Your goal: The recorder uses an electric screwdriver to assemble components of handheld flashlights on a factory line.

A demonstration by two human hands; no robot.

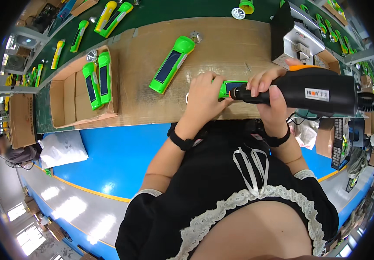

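The left hand (204,93) presses a green flashlight (230,88) onto the cardboard-covered bench (221,43). The right hand (271,97) grips a black electric screwdriver (313,90), tip against it.

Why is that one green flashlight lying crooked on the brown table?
The green flashlight lies slanted on the cardboard-covered bench, apart from the two in the cardboard tray. Nothing looks broken or spilled. The left hand steadies another one while the right hand holds a black electric screwdriver.

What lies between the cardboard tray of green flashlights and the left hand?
One green flashlight lying loose on the cardboard sheet, between the tray and the left hand, in the head view.
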